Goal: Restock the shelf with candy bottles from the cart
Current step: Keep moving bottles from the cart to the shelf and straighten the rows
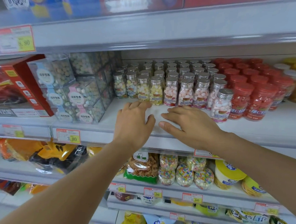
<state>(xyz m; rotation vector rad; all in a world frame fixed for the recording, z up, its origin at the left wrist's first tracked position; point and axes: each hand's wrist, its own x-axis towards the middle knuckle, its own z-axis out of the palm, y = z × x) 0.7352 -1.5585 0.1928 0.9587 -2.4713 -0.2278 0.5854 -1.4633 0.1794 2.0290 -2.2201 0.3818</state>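
Several small clear candy bottles with silver caps point(170, 91) stand in rows on the white middle shelf point(275, 120): yellow-and-white candy on the left, pink-and-white on the right. One pink bottle point(221, 106) stands furthest forward at the right end. My left hand point(134, 123) and my right hand point(192, 124) hover side by side over the bare front strip of the shelf, just in front of the front row. Fingers of both are relaxed and hold nothing. The cart is out of view.
Red-capped bottles point(252, 94) fill the shelf to the right, orange ones beyond. Clear candy boxes point(79, 95) are stacked to the left, beside a red toy box point(14, 89). Price tags line the shelf edges. Lower shelves hold snack bags and jars.
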